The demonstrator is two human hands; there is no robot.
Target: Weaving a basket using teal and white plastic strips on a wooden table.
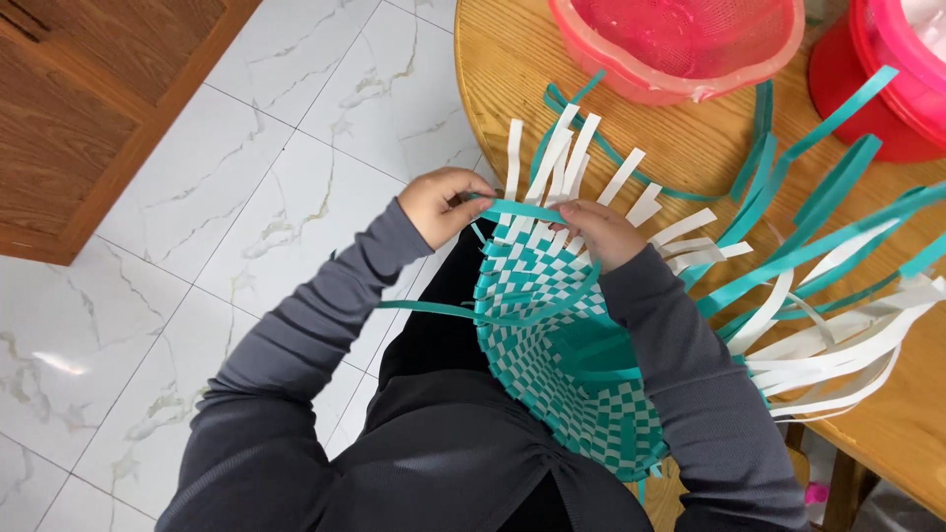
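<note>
While the half-woven basket (562, 355) rests tilted against the person's lap and the edge of the wooden table (690, 148), both hands work at its upper rim. Basket: checkered weave of teal and white strips, open side facing the table, unwoven ends fanning out loose.

Left hand (441, 205): fingers closed in a pinch on a teal strip (522, 210) that runs crosswise along the top of the weave. Right hand (603, 234): fingers curled down onto the same strip and the woven edge, pressing at the rim; grip closed, fingertips partly hidden among the strips.

White strips (552, 163) stand up just behind the hands, fanned toward the table. More loose strips, teal and white, trail off to the right across the tabletop (838, 325). One teal strip (424, 308) runs out sideways from the basket's left side, over the dark trousers.

Both arms in grey long sleeves (315, 325).

On the table, well apart from the hands: a pink mesh bowl (680, 44) at the top edge, and beside it a red and pink container (877, 79), cut off by the frame. Floor: white marbled tiles (227, 197); wooden cabinet (79, 108) at upper left.
</note>
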